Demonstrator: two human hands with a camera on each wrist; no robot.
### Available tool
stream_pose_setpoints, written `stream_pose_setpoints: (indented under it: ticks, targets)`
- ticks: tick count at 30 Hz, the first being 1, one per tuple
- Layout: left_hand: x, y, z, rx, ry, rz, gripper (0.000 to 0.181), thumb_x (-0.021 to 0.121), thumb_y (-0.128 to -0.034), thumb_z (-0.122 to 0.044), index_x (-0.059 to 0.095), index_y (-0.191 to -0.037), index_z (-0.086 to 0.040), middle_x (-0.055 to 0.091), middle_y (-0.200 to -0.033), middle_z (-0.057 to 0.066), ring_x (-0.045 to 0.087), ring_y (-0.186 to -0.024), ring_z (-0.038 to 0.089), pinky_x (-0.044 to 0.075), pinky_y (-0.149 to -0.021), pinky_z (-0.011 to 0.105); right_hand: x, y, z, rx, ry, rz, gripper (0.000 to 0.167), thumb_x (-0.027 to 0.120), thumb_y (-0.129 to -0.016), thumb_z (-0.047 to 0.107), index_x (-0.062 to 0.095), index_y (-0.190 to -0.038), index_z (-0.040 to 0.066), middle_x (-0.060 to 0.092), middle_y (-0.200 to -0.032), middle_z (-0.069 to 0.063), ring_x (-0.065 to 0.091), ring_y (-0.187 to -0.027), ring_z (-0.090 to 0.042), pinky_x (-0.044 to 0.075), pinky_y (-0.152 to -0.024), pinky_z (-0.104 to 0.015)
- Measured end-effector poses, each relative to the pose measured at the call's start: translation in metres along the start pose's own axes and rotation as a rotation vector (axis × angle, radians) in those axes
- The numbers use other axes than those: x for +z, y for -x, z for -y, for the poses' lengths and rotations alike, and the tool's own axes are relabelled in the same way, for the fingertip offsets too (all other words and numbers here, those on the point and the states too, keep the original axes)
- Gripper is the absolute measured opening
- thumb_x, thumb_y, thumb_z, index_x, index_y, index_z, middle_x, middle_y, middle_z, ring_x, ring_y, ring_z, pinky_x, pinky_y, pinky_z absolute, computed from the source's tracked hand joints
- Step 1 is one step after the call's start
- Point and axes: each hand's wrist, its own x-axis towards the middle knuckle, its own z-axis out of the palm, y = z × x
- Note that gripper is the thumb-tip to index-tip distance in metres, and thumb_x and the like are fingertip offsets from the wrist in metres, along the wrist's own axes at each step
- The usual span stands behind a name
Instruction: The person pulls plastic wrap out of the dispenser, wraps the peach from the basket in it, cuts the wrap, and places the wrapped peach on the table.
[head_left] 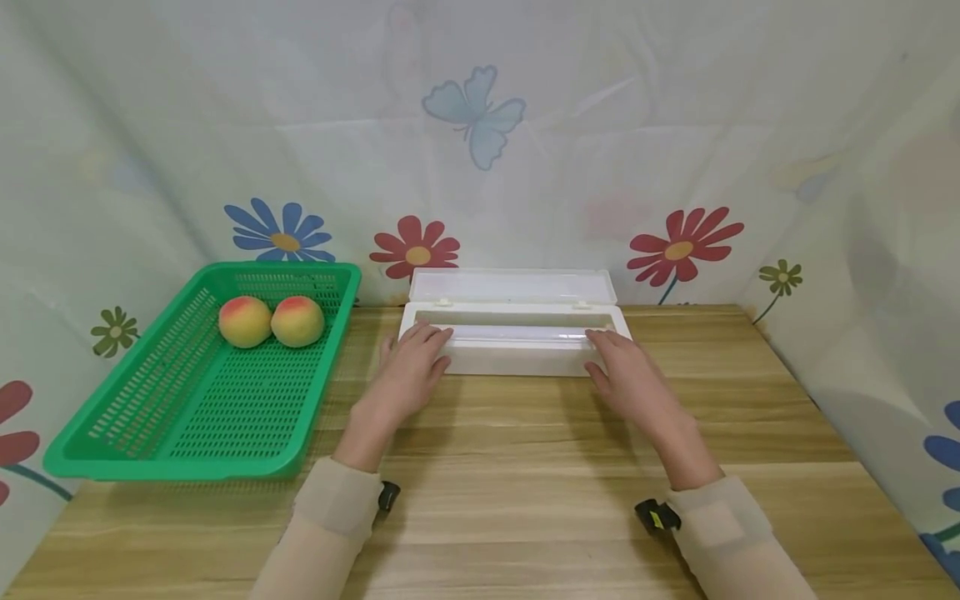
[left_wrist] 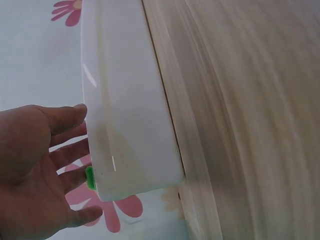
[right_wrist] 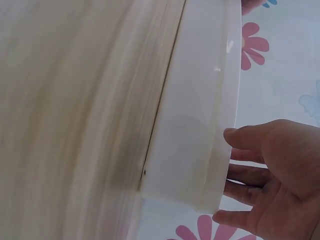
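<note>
Head view: your left hand (head_left: 405,371) and right hand (head_left: 637,379) lie at opposite ends of the long white box (head_left: 517,362), each grip loosely spread, fingers reaching over the near rim, thumbs at the front, probably to steady it evenly. The box sits far back on the bench (head_left: 525,517), lid (head_left: 513,286) swung back, baring the pale strip (head_left: 517,333) between your hands. Leftward, the green basket (head_left: 172,471) with two peaches (head_left: 245,322) stands apart, presumably leaving you working room.

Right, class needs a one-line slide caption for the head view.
Left hand and right hand at an open white box, two peaches in a green basket alongside.
</note>
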Motion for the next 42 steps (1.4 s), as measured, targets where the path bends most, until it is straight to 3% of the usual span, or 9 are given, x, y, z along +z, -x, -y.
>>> stream_pose_setpoints:
  ticks: [12,20,29,35,42]
  targets:
    - [-0.002,-0.004,-0.002,-0.015,0.02,-0.047,0.031,0.066,-0.1019,-0.012,0.069,-0.132,-0.009,0.066,-0.128,0.009,0.058,-0.122,0.03,0.038,-0.102,0.064,0.0,-0.004,0.003,0.052,-0.02,0.017,0.048,0.069,-0.097,0.004,0.054,-0.139,-0.011,0.059,-0.13,-0.033,0.057,-0.12,-0.049,0.045,-0.103,-0.06]
    - [-0.001,-0.01,-0.003,-0.071,0.01,-0.053,0.026,0.064,-0.1022,-0.01,0.073,-0.127,-0.012,0.069,-0.128,0.006,0.062,-0.117,0.031,0.043,-0.098,0.06,0.001,-0.007,0.004,0.095,-0.035,0.011,0.038,0.062,-0.101,0.004,0.057,-0.135,-0.013,0.058,-0.126,-0.033,0.059,-0.116,-0.047,0.048,-0.099,-0.059]
    - [0.0,-0.011,-0.003,-0.083,-0.017,-0.092,0.024,0.067,-0.1001,-0.008,0.075,-0.121,-0.013,0.071,-0.123,0.007,0.065,-0.113,0.031,0.045,-0.095,0.058,0.001,-0.012,0.002,0.085,-0.068,-0.039,0.025,0.062,-0.1,-0.002,0.064,-0.121,-0.015,0.062,-0.115,-0.032,0.062,-0.105,-0.047,0.051,-0.094,-0.058]
    - [0.001,-0.012,-0.002,-0.104,0.013,-0.111,0.025,0.069,-0.0988,-0.01,0.074,-0.124,-0.012,0.072,-0.12,0.008,0.064,-0.112,0.032,0.045,-0.094,0.056,0.002,-0.013,0.001,0.111,-0.086,-0.082,0.015,0.063,-0.098,-0.003,0.07,-0.108,-0.012,0.066,-0.106,-0.027,0.065,-0.097,-0.042,0.054,-0.087,-0.054]
    - [-0.001,-0.012,-0.003,-0.125,0.041,-0.132,0.02,0.071,-0.0979,-0.009,0.077,-0.117,-0.011,0.072,-0.118,0.007,0.063,-0.109,0.032,0.045,-0.093,0.054,-0.001,-0.014,0.005,0.16,-0.079,-0.111,0.015,0.069,-0.097,0.001,0.075,-0.107,-0.008,0.07,-0.107,-0.025,0.067,-0.099,-0.041,0.054,-0.088,-0.055]
